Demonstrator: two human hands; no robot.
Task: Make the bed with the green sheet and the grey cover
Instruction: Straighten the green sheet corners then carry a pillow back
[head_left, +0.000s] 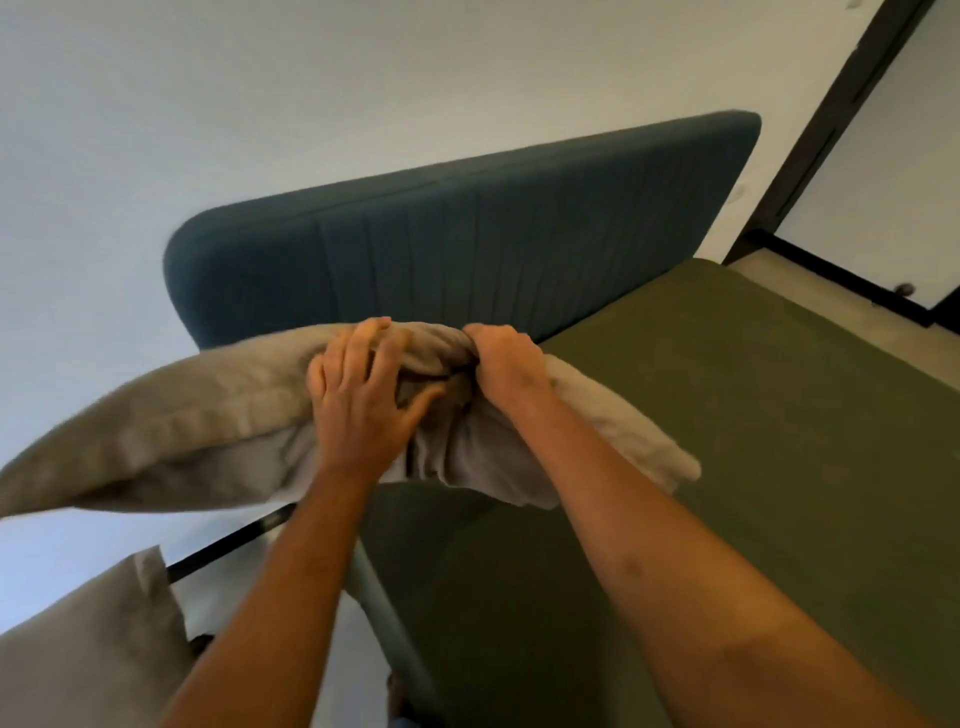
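Head view: pillow (171, 415) held over sheet (727, 415)
Right hand (501, 366): clenched on pillow's bunched end
Left hand (358, 400): splayed, pressing pillow
Advice: tuck slack, set square against headboard (467, 249)

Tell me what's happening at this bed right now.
A person is handling a grey pillow, held up in front of the blue headboard. The right hand grips a bunch of its fabric, while the left hand lies on it with fingers spread. The green sheet already covers the mattress. A second grey padded piece, perhaps another pillow, shows at the lower left beside the bed.
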